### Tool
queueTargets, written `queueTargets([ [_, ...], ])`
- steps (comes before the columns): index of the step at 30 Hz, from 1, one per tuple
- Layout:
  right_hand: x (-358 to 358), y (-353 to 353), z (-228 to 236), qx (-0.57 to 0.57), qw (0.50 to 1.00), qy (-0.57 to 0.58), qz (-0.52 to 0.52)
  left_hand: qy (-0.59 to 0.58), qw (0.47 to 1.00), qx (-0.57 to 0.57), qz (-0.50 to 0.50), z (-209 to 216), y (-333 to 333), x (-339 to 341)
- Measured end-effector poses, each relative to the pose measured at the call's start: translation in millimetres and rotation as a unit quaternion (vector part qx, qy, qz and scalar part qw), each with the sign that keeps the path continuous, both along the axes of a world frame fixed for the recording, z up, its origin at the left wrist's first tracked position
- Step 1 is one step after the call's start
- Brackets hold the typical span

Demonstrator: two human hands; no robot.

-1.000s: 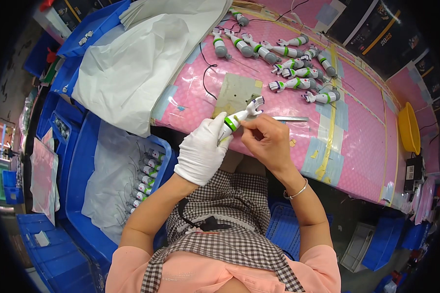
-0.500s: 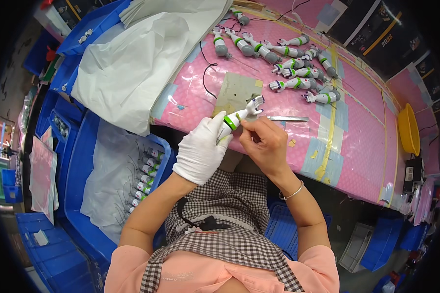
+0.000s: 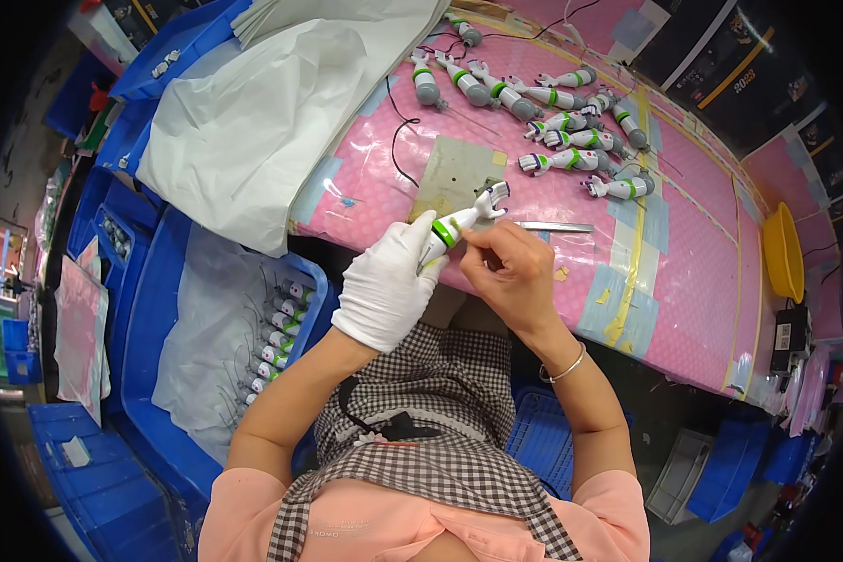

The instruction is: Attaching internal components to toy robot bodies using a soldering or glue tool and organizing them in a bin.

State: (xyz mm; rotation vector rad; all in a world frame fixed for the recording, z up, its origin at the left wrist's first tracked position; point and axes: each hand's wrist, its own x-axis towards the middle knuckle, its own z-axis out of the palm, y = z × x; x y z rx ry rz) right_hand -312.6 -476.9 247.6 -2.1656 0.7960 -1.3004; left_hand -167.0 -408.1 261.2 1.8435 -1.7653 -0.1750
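Observation:
My left hand [image 3: 384, 286], in a white glove, is closed around a toy arm [image 3: 451, 228] in white with a green band. Its small open toy hand points up and away from me, over the near edge of the table. Bare and pinched, my right hand [image 3: 513, 272] has its thumb and fingertips at the toy arm's right side, near the green band. What lies between those fingertips is too small to make out. Just beyond them rests a slim metal tool [image 3: 557, 227], partly behind my right hand.
Several more toy arms [image 3: 571, 161] lie across the pink-covered table [image 3: 365, 201]. A flat grey plate [image 3: 454, 173] sits in front of me. To the left, a blue bin [image 3: 145, 375] holds a row of toy arms on white sheeting. A yellow basin [image 3: 783, 253] stands far right.
Both hands keep almost the same place at the toy arm. The view has shifted very slightly; nothing has been picked up or let go.

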Motion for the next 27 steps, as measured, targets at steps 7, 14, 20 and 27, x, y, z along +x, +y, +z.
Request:
queueTargets([
  [7, 0.0, -2.0, 2.0, -0.011, 0.999, 0.017, -0.029, 0.018, 1.000, 0.021, 0.005, 3.9, -0.7, -1.0],
  [14, -44.9, -46.0, 1.9, 0.151, 0.982, -0.090, -0.075, 0.296, 0.953, 0.056, -0.018, -0.4, -0.5, 23.9],
  [20, -79.4, -91.4, -31.8, -0.107, 0.940, 0.277, -0.169, 0.371, 0.921, 0.095, -0.068, 28.2, -8.9, 51.4],
  [27, -35.6, -18.1, 31.2, 0.489, 0.772, -0.150, 0.378, 0.283, 0.926, 0.069, -0.241, 58.5, -25.7, 76.2],
])
